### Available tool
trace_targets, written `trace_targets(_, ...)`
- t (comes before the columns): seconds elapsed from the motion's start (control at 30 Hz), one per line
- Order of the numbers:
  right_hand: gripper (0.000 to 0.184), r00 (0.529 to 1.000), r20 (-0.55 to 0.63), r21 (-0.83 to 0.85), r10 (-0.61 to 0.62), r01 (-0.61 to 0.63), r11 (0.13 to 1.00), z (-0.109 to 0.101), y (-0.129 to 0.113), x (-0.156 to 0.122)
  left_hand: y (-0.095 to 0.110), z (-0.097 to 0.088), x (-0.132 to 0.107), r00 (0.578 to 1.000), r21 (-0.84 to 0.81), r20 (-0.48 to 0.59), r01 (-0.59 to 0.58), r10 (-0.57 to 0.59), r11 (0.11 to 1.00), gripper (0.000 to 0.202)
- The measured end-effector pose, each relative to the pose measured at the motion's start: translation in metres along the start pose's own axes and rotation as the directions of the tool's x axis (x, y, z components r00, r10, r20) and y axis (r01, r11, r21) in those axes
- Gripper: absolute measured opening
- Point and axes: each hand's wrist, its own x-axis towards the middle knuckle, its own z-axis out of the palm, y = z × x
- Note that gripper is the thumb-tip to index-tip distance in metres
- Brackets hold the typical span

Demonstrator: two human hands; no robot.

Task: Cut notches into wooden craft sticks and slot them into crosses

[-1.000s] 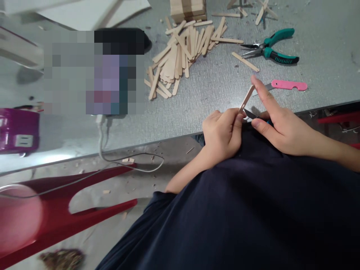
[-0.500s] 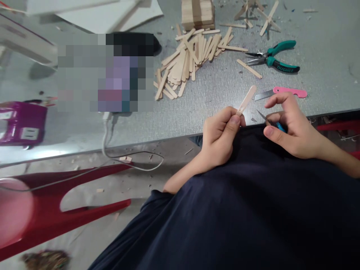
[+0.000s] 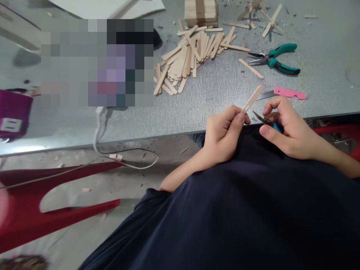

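Observation:
My left hand [image 3: 225,131] pinches a pale wooden craft stick [image 3: 253,98] between thumb and fingers just over the table's front edge. The stick tilts up to the right and has a small hole or notch near my thumb. In my curled right hand [image 3: 287,129] lies a small pointed metal tool with a blue handle [image 3: 276,127]. Its dark tip points left toward the stick, with a gap between them. Fingers hide part of this tool, so its exact kind is unclear. Just beyond my right hand lies a pink-handled folding saw or knife [image 3: 291,93], its blade partly covered by the stick.
Green-handled pliers [image 3: 277,60] lie open on the grey table [image 3: 180,116], near a loose stick [image 3: 251,68]. A pile of craft sticks [image 3: 194,56] spreads before a banded wooden bundle [image 3: 200,13]. Crossed sticks [image 3: 272,21] stand behind. A white cable [image 3: 97,131] hangs off the edge above a red stool [image 3: 19,202].
The tool in my right hand has tipped slightly left, and the thumb has closed in on it. My left hand has shifted a little right with the stick. The whole view has moved slightly.

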Motion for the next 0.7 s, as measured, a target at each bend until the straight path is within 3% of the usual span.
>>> trace_targets(0.17,0.035,0.982,-0.125,-0.089,-0.139,0.128,0.988,-0.025,0.004,0.002,-0.001,-0.001,0.002,1.000,-0.015,0.001,0.022,-0.022,1.000,0.050)
trace_targets(0.27,0.046,0.943,-0.212,-0.321,-0.257,0.181,0.929,-0.043,0.014,0.017,-0.002,-0.001,0.004,0.999,-0.044,-0.023,0.022,-0.023,0.999,0.050)
trace_targets(0.37,0.039,0.971,-0.068,-0.570,-0.229,0.150,0.808,-0.048,0.031,0.037,-0.003,-0.002,0.006,0.998,-0.057,-0.057,0.008,-0.011,0.998,0.048)
trace_targets(0.47,0.048,0.974,0.109,-0.657,-0.197,0.219,0.721,-0.038,0.052,0.057,-0.002,-0.003,0.008,0.998,-0.054,-0.060,0.000,-0.003,0.999,0.045)
trace_targets(0.6,0.070,0.931,0.163,-0.571,-0.325,0.358,0.738,-0.022,0.068,0.075,-0.001,-0.005,0.012,0.999,-0.067,-0.038,0.001,-0.003,0.998,0.042)
trace_targets(0.7,0.071,0.921,0.113,-0.512,-0.373,0.375,0.772,-0.026,0.064,0.079,-0.003,-0.007,0.015,1.000,-0.099,-0.026,0.000,-0.003,0.995,0.040)
